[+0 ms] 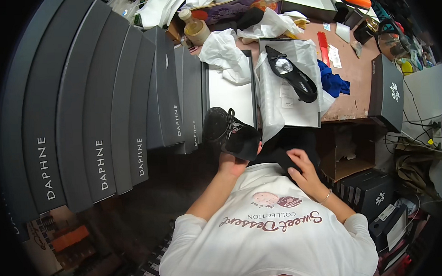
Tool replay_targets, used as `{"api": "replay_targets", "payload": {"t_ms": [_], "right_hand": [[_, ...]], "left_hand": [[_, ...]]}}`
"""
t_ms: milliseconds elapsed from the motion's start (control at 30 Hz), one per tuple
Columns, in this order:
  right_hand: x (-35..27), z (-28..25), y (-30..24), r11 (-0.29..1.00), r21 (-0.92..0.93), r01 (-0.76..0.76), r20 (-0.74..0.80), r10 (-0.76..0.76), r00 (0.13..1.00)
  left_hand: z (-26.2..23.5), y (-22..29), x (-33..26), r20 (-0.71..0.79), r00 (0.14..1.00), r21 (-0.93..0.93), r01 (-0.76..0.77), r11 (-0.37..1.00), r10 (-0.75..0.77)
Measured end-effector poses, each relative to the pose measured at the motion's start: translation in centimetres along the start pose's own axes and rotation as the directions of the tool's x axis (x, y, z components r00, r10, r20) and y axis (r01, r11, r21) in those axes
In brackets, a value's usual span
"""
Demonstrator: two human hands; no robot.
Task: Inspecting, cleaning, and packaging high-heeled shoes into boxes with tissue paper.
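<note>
A black women's shoe point(240, 137) with a thin bow rests in my left hand point(234, 164). The fingers support it from below and are partly hidden behind it. It is held just in front of the table edge, over the near end of a box. My right hand point(306, 173) is closed, thumb against fingers, on a dark piece that looks like black cloth point(283, 160), in front of my shirt. Beyond my hands, a second black pointed shoe point(297, 82) lies on white tissue paper point(268, 87) in an open shoe box point(298, 118).
Tall stacks of dark grey shoe boxes point(95, 103) fill the left side. Crumpled tissue point(225, 55) lies on another open box point(217, 92). Across the table are a bottle point(194, 29), a red comb-like tool point(323, 47), a blue cloth point(333, 80) and an upright box lid point(387, 93).
</note>
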State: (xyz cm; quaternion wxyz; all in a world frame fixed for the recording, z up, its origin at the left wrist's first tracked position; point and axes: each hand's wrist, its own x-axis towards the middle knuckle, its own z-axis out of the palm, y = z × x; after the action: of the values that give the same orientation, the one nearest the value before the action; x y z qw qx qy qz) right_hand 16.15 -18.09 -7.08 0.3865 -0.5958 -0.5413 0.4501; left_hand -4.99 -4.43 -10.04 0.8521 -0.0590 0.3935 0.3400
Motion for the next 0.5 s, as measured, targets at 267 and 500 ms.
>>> {"api": "replay_targets", "payload": {"t_ms": [267, 500], "right_hand": [[8.4, 6.6, 1.0, 0.709, -0.511, 0.486, 0.153, -0.481, 0.863], [7.7, 2.2, -3.6, 0.900, 0.428, 0.082, 0.547, -0.330, 0.769]], "left_hand": [[2.4, -1.3, -0.7, 0.132, 0.880, 0.499, -0.457, 0.737, 0.456], [0.6, 2.2, -0.3, 0.218, 0.926, 0.054, -0.328, 0.943, 0.310]]}}
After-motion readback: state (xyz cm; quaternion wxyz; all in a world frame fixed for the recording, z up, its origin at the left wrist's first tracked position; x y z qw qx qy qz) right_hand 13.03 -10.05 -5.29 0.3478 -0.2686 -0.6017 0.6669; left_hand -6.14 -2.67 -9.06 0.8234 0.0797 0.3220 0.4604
